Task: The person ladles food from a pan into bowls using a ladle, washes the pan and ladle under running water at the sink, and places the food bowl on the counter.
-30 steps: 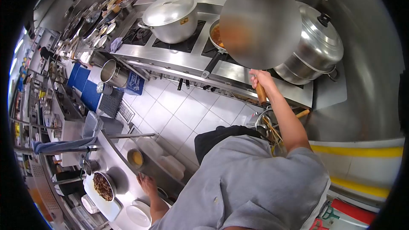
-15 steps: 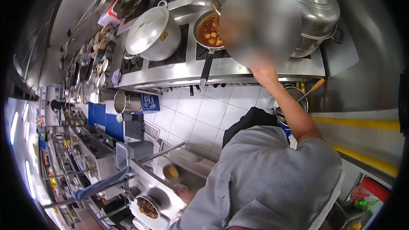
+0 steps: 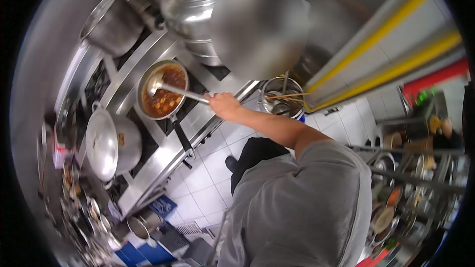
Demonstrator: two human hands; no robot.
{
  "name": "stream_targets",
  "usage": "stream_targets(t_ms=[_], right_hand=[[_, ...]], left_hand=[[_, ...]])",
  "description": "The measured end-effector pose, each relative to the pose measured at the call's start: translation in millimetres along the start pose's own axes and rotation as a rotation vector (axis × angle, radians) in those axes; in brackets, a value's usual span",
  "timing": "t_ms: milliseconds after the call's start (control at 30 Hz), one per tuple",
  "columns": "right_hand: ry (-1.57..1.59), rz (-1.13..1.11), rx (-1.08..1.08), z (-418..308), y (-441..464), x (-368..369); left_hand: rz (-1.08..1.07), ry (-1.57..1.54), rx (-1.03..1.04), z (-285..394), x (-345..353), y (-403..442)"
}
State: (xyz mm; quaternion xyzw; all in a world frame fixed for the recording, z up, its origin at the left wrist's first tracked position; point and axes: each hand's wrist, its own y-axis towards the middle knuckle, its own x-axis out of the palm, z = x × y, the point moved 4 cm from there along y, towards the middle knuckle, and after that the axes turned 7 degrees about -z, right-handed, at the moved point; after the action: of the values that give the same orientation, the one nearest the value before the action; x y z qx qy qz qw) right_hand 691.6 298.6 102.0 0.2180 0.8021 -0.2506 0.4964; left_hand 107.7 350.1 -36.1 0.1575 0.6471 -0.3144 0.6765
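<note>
My right hand (image 3: 223,105) is closed around the handle of a metal ladle (image 3: 178,90). The ladle's bowl rests in a frying pan (image 3: 141,94) on the stove, partly over the food. Reddish-brown sauce (image 3: 173,76) with pale round chunks (image 3: 166,105) fills the pan. Its black handle (image 3: 182,136) points toward my body over the stove's front edge. Neither my left hand nor its forearm shows in the current view.
A large lidded pot (image 3: 123,141) stands left of the pan. Behind are a steamer pot (image 3: 190,12) and an open pot (image 3: 116,27). A bucket holding utensils (image 3: 282,96) stands beside the stove. Yellow pipes (image 3: 376,29) run along the wall. Shelves of containers (image 3: 396,202) are at right.
The view has swung so the pan sits further left and lower. The ladle's bowl has gone from the pan's rim into the sauce. My left hand has left the view.
</note>
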Motion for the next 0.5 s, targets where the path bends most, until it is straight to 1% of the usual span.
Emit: stream_targets(t_ms=[67, 133, 200, 233, 300, 367, 400, 433, 467, 500], right_hand=[[-0.027, -0.103, 0.105, -25.1, -18.3, -14.7], [-0.045, 0.15, 0.083, -34.9, -29.9, -8.7], [-0.008, 0.582, 0.007, -44.2, -72.4, -11.6], [-0.035, 0.611, 0.089, -41.1, -97.3, -10.8], [0.073, 0.879, 0.021, -48.4, -153.7, -18.3], [0.179, 0.791, 0.209, -31.9, -208.5, -3.3], [0.158, 0.88, 0.286, -19.4, -242.7, 14.4], [0.238, 0.742, 0.428, 7.1, -269.0, 49.5], [0.283, 0.635, 0.675, 36.6, -300.7, 92.6], [0.265, 0.46, 0.869, 64.1, -339.2, 142.0]], left_hand=[[-0.04, -0.064, 0.094, -10.1, 8.1, 45.0], [-0.089, -0.124, 0.23, -12.4, 20.0, 97.5], [-0.179, -0.154, 0.37, -8.6, 33.4, 140.6], [-0.223, -0.16, 0.416, -6.6, 39.8, 157.8], [-0.309, -0.15, 0.492, -10.2, 55.4, 183.0], [-0.393, -0.106, 0.539, -11.3, 63.3, 197.2], [-0.439, -0.079, 0.556, -8.7, 63.7, 200.8], [-0.489, -0.048, 0.575, -8.7, 65.8, 204.3], [-0.529, -0.019, 0.595, -7.3, 68.8, 208.4], [-0.562, 0.007, 0.622, -2.7, 72.1, 211.5]])
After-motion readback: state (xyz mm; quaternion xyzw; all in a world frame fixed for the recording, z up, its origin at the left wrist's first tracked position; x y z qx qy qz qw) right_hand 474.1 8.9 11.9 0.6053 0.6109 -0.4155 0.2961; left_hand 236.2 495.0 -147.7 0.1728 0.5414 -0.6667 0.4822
